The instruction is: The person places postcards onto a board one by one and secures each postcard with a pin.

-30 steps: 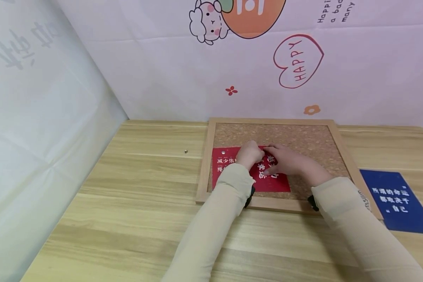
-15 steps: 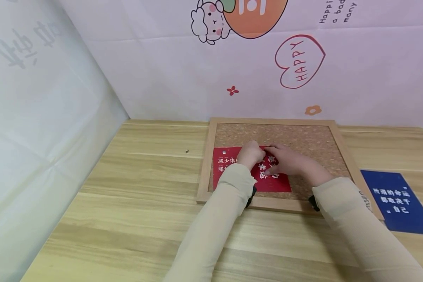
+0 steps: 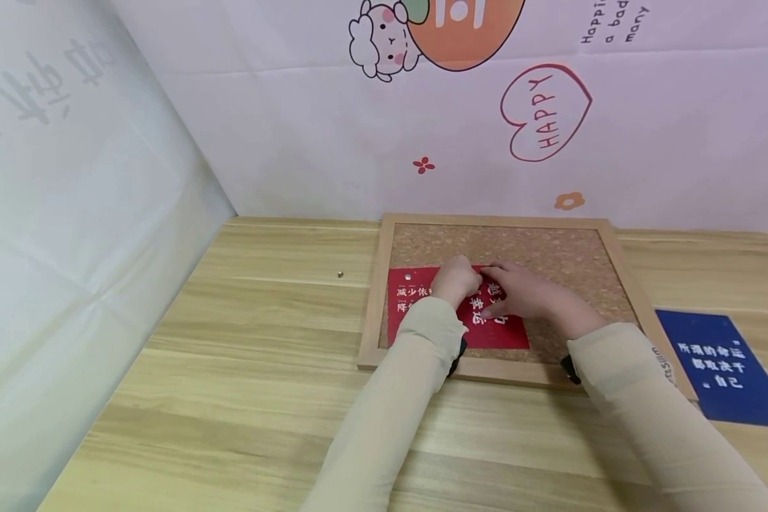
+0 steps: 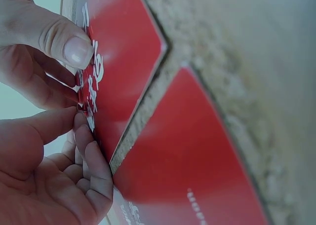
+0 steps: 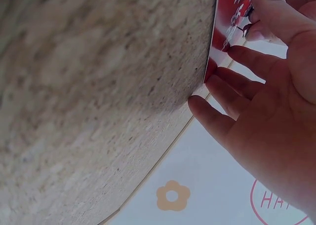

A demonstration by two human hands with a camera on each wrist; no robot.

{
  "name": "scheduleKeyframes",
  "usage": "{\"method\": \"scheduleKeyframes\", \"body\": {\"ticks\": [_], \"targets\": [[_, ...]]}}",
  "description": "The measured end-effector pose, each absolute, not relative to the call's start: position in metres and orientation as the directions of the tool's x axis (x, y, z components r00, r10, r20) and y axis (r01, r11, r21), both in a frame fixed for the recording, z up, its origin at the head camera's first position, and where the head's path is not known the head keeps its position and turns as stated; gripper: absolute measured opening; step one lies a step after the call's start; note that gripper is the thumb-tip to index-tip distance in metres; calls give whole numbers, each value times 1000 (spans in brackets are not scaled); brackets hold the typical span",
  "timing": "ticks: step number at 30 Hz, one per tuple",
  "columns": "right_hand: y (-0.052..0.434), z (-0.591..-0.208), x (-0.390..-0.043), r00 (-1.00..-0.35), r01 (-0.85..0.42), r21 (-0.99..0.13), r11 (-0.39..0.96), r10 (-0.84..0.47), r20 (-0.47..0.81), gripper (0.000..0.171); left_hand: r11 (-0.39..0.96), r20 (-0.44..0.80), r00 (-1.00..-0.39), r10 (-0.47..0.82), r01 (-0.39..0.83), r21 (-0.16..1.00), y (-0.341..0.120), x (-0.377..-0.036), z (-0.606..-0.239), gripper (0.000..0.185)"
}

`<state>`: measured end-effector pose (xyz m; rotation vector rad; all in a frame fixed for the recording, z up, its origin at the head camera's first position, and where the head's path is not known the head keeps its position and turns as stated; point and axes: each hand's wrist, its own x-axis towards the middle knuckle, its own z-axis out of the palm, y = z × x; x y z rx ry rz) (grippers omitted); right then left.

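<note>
Two red cards with white characters lie on a framed corkboard point(image 3: 537, 245). The left card point(image 3: 398, 323) has a silver thumbtack point(image 3: 407, 276) near its upper left corner. My left hand point(image 3: 456, 279) is at the top edge of the right card point(image 3: 510, 336), thumb and forefinger pinching a small shiny thing, apparently a thumbtack, mostly hidden by the fingertips. My right hand point(image 3: 525, 290) spreads over that same card; its thumb presses the printed face, and its fingertips rest along the top edge in the right wrist view. A narrow strip of cork point(image 4: 138, 121) separates the cards.
A blue card point(image 3: 720, 366) with white characters lies right of the board, partly beneath its frame. One loose thumbtack point(image 3: 340, 274) sits on the wooden table point(image 3: 249, 341) left of the board. A printed cloth point(image 3: 333, 142) hangs behind.
The head view has shifted very slightly. Both hands and the cards keep the same places on the board.
</note>
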<state>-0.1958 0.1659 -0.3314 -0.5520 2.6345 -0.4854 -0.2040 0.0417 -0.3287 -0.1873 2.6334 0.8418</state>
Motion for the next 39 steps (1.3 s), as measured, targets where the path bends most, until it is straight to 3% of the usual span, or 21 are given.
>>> {"method": "scheduleKeyframes", "body": {"ticks": [39], "targets": [[167, -332, -197, -834, -323, -404, 856, -459, -305, 83, 803, -378, -925, -20, -240, 545, 42, -202, -329, 27]]}}
